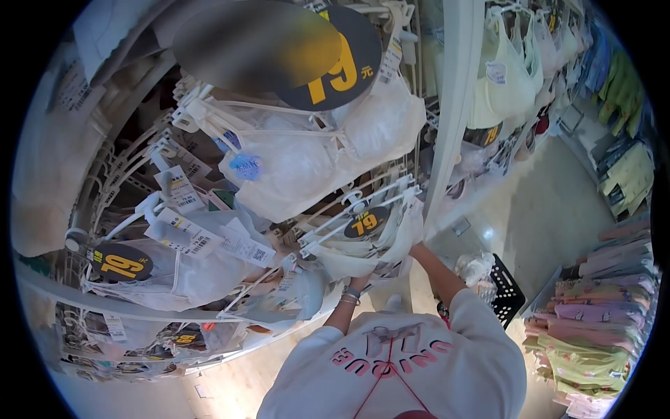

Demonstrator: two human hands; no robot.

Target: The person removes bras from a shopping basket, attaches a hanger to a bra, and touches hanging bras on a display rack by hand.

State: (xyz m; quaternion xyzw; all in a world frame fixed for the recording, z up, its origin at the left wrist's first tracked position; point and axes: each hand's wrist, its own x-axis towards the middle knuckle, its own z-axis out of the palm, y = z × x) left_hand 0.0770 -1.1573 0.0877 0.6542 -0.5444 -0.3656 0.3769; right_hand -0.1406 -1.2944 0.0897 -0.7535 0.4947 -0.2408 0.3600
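Observation:
A pale cream bra (pixel 342 264) hangs on white hangers in front of my body, under a black tag with a yellow 19. My left hand (pixel 359 282) is at its lower edge, with bracelets on the wrist below. At the bra's right end is my right hand (pixel 419 251). The garments cover the fingers of both hands, so their grip does not show. Just above hangs a larger white bra (pixel 300 164) with a blue round label, on a white hanger.
More bras with a price tag (pixel 122 262) hang at the left above a curved white shelf edge (pixel 139 306). A white post (pixel 457 98) stands right of the rack. On the floor is a black basket (pixel 508 290) with white items. Folded clothes (pixel 586 314) line the right.

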